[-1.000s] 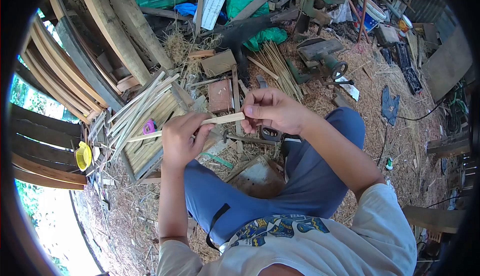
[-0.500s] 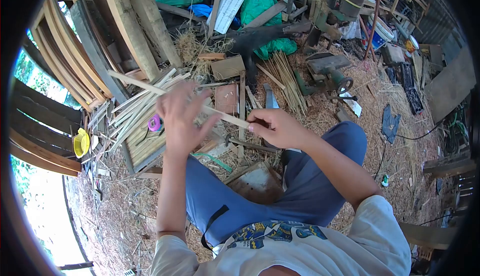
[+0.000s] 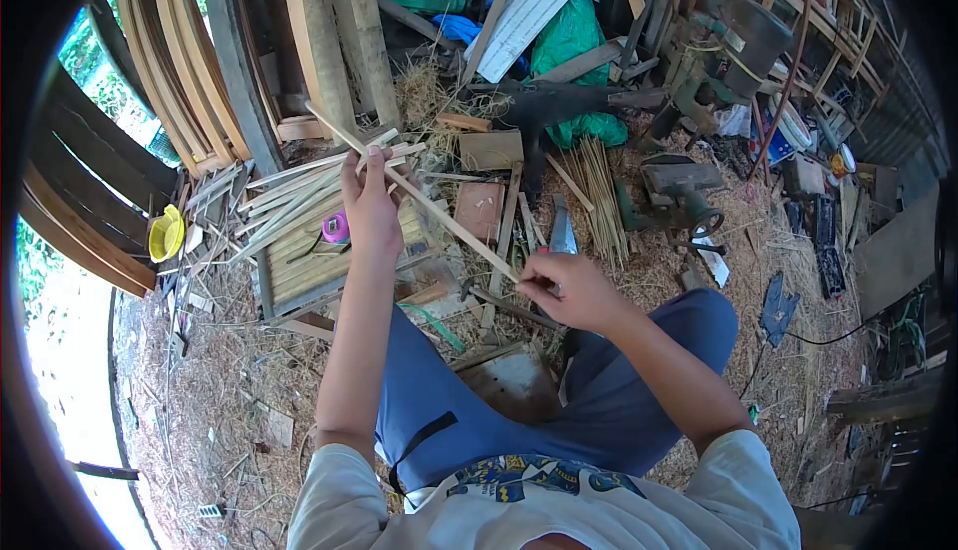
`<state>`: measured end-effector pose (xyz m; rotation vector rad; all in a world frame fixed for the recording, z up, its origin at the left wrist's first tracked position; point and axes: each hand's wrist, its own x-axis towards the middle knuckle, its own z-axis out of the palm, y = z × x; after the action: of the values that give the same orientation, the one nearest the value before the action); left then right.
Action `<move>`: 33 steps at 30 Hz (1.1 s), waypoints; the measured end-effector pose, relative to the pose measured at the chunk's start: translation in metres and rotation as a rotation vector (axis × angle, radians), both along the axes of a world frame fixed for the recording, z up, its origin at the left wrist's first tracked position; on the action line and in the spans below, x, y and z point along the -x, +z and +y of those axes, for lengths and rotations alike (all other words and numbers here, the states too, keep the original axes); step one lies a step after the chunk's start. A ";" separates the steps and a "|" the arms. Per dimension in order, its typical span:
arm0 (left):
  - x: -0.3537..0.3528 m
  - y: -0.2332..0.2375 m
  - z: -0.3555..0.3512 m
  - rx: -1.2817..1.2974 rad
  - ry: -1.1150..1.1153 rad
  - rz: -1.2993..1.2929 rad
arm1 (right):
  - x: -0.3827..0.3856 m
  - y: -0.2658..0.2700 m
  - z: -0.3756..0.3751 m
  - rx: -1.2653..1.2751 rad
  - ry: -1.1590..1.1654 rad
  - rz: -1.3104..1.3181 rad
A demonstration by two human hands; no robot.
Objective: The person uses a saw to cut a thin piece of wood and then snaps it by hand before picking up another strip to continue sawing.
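Note:
A long, thin wooden strip (image 3: 449,223) slants across in front of me, its far end up and to the left. My left hand (image 3: 372,201) is closed round its upper part, above a pile of similar strips (image 3: 299,196). My right hand (image 3: 569,290) pinches the strip's lower end over my knees. Just beyond the right hand lies a grey metal blade (image 3: 563,228); a bit of red shows beside it, partly hidden by the fingers. A pink tape measure (image 3: 336,227) rests on a slatted wooden panel (image 3: 329,269) near my left forearm.
Wood shavings cover the ground (image 3: 249,380). A bundle of thin sticks (image 3: 596,201) lies ahead, beside a machine with a handwheel (image 3: 707,219). A yellow bowl (image 3: 167,234) sits at left, near leaning wooden frames (image 3: 190,61). A cord (image 3: 828,331) runs along the right.
My left hand, blurred with fingers spread over the strip earlier, now grips it nearer the far end. The strip slants more steeply, and the whole view has shifted slightly.

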<state>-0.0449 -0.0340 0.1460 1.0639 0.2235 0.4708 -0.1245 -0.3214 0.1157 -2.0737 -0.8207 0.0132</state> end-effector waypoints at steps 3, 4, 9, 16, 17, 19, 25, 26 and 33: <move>-0.004 -0.005 -0.001 0.046 0.000 -0.073 | -0.001 -0.012 0.000 0.117 0.003 -0.026; -0.011 -0.011 0.005 0.099 -0.026 -0.135 | -0.003 -0.016 0.000 0.112 -0.021 -0.039; -0.022 0.006 0.015 -0.006 -0.238 -0.158 | -0.038 -0.061 -0.009 0.046 -0.265 0.145; -0.004 0.009 0.005 -1.093 -0.531 -0.011 | -0.087 -0.174 -0.012 0.677 -0.227 0.362; 0.003 0.005 0.011 -1.261 -0.553 -0.041 | -0.088 -0.196 -0.011 0.726 -0.250 0.382; 0.017 -0.004 0.025 -1.469 -0.557 -0.046 | -0.081 -0.244 -0.005 0.823 -0.284 0.420; 0.047 -0.038 0.062 -1.665 -0.436 -0.001 | -0.039 -0.330 0.004 0.773 -0.456 0.510; 0.048 -0.047 0.067 -1.661 -0.404 -0.063 | -0.034 -0.337 0.004 0.744 -0.471 0.537; 0.054 -0.050 0.061 -1.610 -0.346 -0.076 | -0.030 -0.389 -0.019 0.745 -0.438 0.625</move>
<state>-0.0984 0.0271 0.0957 2.5810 -0.5267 0.3156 -0.0941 -0.3400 -0.2728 -2.6608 0.0643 0.7865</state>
